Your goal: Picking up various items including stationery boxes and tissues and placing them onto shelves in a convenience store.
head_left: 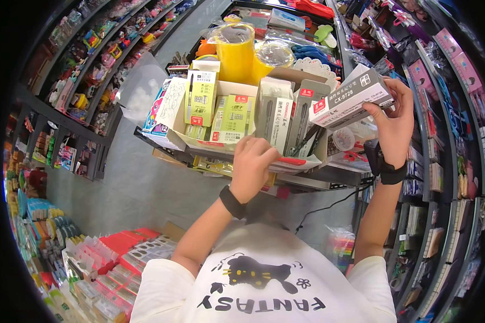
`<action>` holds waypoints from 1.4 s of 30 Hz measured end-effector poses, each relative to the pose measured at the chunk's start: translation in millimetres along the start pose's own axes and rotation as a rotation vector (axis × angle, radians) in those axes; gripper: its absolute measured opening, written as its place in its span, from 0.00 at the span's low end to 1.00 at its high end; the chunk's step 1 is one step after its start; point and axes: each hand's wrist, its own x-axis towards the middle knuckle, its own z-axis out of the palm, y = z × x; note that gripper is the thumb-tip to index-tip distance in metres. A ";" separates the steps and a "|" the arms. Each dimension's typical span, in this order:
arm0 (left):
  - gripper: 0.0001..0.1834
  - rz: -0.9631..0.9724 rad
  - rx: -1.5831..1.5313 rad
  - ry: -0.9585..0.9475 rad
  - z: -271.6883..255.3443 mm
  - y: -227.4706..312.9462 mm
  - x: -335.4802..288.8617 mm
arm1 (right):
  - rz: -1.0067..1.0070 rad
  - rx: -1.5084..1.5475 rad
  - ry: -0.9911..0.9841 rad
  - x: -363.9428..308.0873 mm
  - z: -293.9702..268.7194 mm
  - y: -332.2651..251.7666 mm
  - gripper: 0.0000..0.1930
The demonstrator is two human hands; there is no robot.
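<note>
In my right hand (393, 116) is a grey-and-white marker box (353, 99), gripped at its right end and tilted above the right side of an open white carton (199, 143). My left hand (253, 164) is closed at the carton's front rim, with its fingertips partly hidden. Inside the carton stand yellow-green pen boxes (230, 119) on the left. Grey-and-white marker boxes (275, 113) fill the middle, and an opened dark grey box (310, 102) stands to their right. Dark pens (305, 144) lean loose near the carton's right front corner. Black bands circle both my wrists.
Behind the carton are two rolls of yellow tape (236, 54). A clear round tub (344, 139) sits to its right. Shelves of small goods (102, 59) rise at left, more shelves (442, 107) at right. A black cable (328, 206) hangs below the stand. Red-and-white packages (118, 264) lie lower left.
</note>
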 end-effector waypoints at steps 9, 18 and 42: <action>0.09 0.004 0.007 -0.005 -0.9 0.2 -1.6 | -0.128 0.067 0.027 5.1 15.1 -1.5 0.26; 0.12 0.014 -0.012 -0.011 -2.9 -4.1 -5.3 | -0.179 -0.025 -0.165 -3.5 43.0 -6.3 0.26; 0.20 0.111 0.230 -0.244 -16.9 -2.9 6.1 | -0.330 -0.694 -0.452 -50.7 47.4 39.2 0.15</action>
